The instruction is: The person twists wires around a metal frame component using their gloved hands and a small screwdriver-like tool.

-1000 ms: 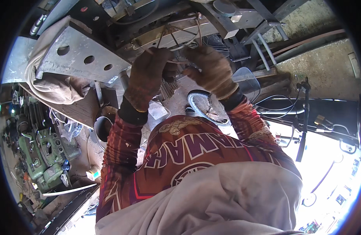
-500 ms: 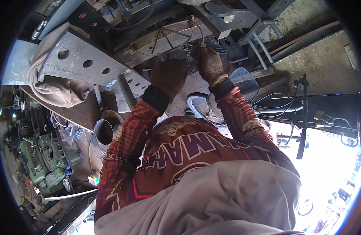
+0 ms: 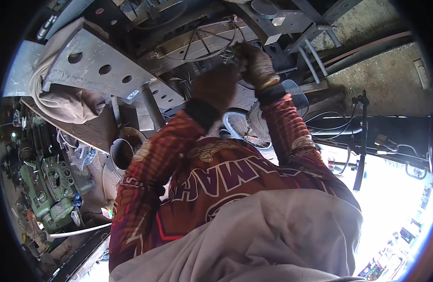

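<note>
My left hand (image 3: 215,88), in a brown work glove and slightly smeared, is curled close beside my right hand. Its fingertips are hidden, and so is whatever is in its grip. My right hand (image 3: 259,70) wears a knitted glove with a dirty palm; its fingers are closed in front of a bundle of thin wires (image 3: 228,56). I cannot make out what it pinches. Just beyond both hands, a thin metal ring with spokes (image 3: 197,44) stands against a grey metal beam (image 3: 179,46).
A perforated steel channel (image 3: 92,61) with a cloth (image 3: 61,101) over it juts in at left. Below my hands are a spoked wheel (image 3: 237,124) and a wire-mesh guard (image 3: 296,96). Green machinery (image 3: 50,188) stands lower left; cables (image 3: 336,124) hang at right.
My left hand has moved right, closer to my right hand. The right hand has shifted slightly right and up, and its wrist has turned. The view has moved a little.
</note>
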Demonstrator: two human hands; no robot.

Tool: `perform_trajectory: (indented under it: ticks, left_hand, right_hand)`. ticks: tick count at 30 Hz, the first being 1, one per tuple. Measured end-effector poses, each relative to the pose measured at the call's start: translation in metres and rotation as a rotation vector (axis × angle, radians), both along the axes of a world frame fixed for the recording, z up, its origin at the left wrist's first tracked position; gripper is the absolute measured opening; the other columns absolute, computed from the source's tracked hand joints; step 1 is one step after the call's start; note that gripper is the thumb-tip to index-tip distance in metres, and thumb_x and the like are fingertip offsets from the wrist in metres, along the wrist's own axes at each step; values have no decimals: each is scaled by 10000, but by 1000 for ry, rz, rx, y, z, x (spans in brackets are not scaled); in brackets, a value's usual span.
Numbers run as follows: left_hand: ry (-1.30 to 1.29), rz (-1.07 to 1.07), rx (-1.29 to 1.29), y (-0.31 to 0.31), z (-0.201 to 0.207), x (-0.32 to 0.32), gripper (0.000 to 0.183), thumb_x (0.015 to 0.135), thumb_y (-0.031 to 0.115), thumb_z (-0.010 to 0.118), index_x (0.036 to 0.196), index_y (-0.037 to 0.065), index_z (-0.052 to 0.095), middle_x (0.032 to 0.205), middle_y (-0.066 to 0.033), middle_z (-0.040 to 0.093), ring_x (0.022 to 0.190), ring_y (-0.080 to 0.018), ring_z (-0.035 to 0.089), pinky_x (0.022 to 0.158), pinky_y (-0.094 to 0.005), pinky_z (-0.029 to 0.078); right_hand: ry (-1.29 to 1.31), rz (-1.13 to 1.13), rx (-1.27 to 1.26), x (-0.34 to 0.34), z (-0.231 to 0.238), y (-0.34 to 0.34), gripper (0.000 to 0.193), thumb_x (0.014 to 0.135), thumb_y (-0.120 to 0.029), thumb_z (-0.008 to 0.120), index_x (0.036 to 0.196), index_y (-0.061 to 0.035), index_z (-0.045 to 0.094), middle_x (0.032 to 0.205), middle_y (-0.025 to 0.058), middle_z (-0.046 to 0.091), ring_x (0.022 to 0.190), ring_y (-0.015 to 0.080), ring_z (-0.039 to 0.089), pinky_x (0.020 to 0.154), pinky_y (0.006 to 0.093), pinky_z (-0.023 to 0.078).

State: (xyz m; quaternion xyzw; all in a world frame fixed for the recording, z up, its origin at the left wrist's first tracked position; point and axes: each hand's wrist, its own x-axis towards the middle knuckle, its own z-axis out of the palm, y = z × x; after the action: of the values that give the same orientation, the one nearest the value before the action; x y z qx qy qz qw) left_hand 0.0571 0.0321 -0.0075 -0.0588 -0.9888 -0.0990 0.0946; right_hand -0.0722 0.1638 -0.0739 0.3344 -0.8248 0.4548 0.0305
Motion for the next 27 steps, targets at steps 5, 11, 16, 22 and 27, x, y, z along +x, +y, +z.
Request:
perform_trajectory:
  ticks: [5,11,16,22,27]
  left_hand:
    - [149,-73,111,-18,-2,9,166,945,200,552,996,73,645,892,-135,691,847,-332,710,726,-459,570]
    - [495,-105,40,-75,20,54,197,973,185,570,1088,62,673,860,-105,674,751,-277,689,671,-410,571]
    - [-58,306,1461,-109,72,98,311,1029,256,590,1216,16,654,846,-14,627,643,-107,591,567,-268,487]
    - [-156,354,1721,-135,87,148,408,1051,351,551,1225,-9,633,831,-33,588,630,-121,576,559,-299,536]
    - [-88,232,1920,-156,81,202,884,952,743,448,1367,-33,535,987,-147,696,842,-267,702,830,-429,588]
  right_hand:
    - [334,-89,15,15,12,-1,303,763,-37,712,1055,-85,647,1004,155,689,945,370,692,769,438,548]
    - [-457,40,-323,70,52,-17,530,1066,-521,410,1223,-67,635,902,61,689,699,166,644,668,335,548]
    - [-1032,139,-737,61,71,7,621,1061,-593,363,1266,-57,600,993,102,708,780,215,680,697,369,581]
    - [-953,338,-722,78,102,-34,575,1042,-495,520,1379,-30,529,1012,77,679,770,182,642,699,344,559]
    - [-992,478,-604,97,111,-65,478,1023,-335,607,1363,-5,541,847,-38,509,708,78,464,649,271,466]
